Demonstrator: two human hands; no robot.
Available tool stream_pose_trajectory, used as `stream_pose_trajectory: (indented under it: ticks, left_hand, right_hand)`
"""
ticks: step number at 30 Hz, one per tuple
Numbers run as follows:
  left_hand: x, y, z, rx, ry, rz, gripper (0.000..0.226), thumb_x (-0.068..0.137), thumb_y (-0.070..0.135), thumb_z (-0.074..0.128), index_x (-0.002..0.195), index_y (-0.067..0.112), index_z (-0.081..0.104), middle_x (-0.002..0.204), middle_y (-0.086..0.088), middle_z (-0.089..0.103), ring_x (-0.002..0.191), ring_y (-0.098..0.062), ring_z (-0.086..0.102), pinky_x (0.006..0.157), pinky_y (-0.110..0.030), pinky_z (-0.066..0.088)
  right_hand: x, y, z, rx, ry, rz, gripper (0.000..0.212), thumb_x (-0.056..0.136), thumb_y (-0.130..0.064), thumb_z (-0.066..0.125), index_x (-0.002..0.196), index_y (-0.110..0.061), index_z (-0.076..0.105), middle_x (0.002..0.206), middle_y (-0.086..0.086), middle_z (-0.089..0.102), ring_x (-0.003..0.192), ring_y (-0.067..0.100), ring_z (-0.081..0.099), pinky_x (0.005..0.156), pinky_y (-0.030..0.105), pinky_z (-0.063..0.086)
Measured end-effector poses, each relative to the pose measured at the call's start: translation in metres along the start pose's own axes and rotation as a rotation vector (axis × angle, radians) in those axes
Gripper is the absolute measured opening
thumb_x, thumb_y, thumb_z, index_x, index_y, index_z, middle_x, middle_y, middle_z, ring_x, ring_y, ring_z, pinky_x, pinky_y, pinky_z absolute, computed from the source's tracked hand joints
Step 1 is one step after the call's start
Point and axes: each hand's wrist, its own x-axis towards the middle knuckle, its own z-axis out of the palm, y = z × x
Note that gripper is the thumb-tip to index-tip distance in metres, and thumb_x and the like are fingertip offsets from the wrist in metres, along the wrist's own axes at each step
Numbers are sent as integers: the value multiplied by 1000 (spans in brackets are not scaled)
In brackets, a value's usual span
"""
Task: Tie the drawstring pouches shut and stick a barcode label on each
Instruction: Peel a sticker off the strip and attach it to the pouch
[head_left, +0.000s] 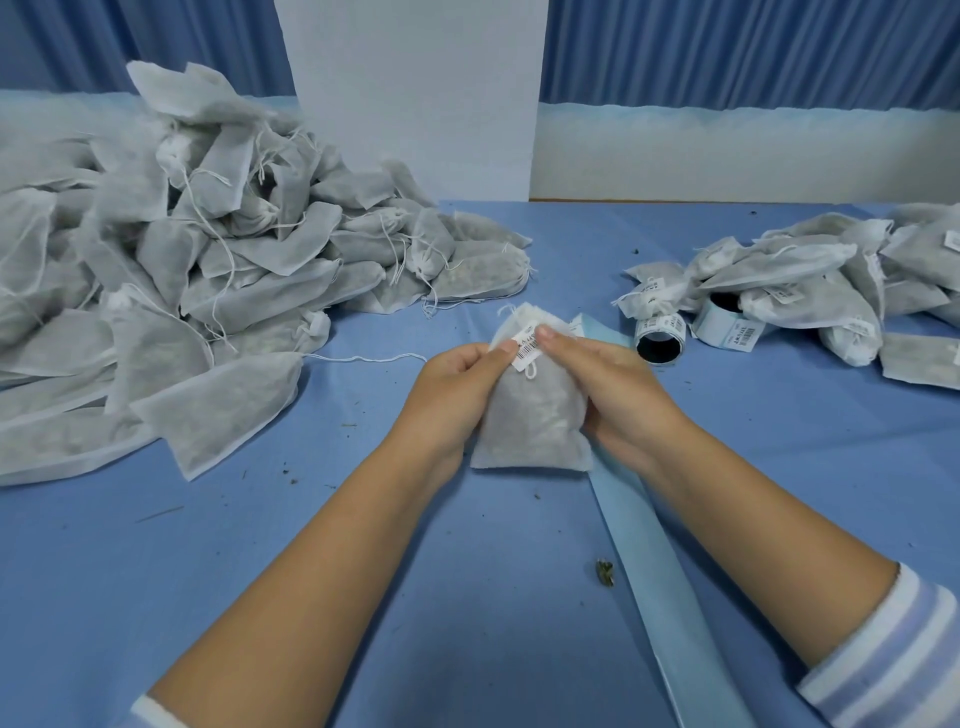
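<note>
Head view, barcode label (527, 347) on held pouch (530, 410), print illegible

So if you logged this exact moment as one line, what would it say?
step: labelling | left hand: holds grey fabric drawstring pouch | right hand: thumb presses white barcode label near its top
</note>
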Motion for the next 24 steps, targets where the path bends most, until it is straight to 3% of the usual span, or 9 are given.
stream_pose_trajectory:
  ticks: [5,9,13,15,17,20,24]
  left_hand:
    - [-2,1,-3,-25,-63,-61,11,88,23,72,87,12,70,81,-2,75,72,-13,70,60,-22,54]
    - [0,-1,-2,-9,-8,-78,4,88,14,72,88,10,71,83,-5,75,74,-16,70,62,-24,55]
    - [6,-3,-6,-179,133,-111,6,91,11,66,93,5,68,87,-11,74,76,-22,68,69,-30,57]
    - [12,-4,-12,-271,239,-118,6,93,10,63,93,5,66,91,-13,73,76,-22,69,71,-32,56]
    - [15,-5,-16,-322,333,-134,9,94,10,62,86,8,64,84,-8,71,70,-19,68,66,-29,55]
    - [17,-6,-16,-313,335,-146,8,95,12,62,90,7,65,86,-8,72,71,-19,68,71,-31,55]
    - [17,-4,-15,-412,288,-132,19,97,24,61,95,5,63,89,-6,71,73,-15,72,64,-26,59]
  right_hand:
    - [2,1,-5,-66,102,-38,20,84,-17,74,94,1,73,89,13,75,78,20,71,66,26,56]
    - [1,0,-4,-37,37,23,26,85,-22,73,100,-1,72,95,14,75,83,21,71,67,27,56]
    - [1,-1,0,-187,40,73,18,89,-33,67,102,-21,62,87,3,68,66,11,64,55,25,51]
    - [-1,-1,-1,-309,11,17,24,88,-23,66,104,-25,49,84,4,67,60,10,63,50,27,50]
    - [-5,-2,0,-364,-116,-57,25,89,-13,67,98,-21,45,80,7,69,67,19,68,46,27,50]
    - [-9,2,2,-367,-172,-109,16,92,0,61,85,-14,56,71,6,66,67,18,68,52,24,53]
    - [-2,3,-2,-286,48,-214,35,91,11,52,76,-13,72,69,-3,71,64,10,67,65,17,54]
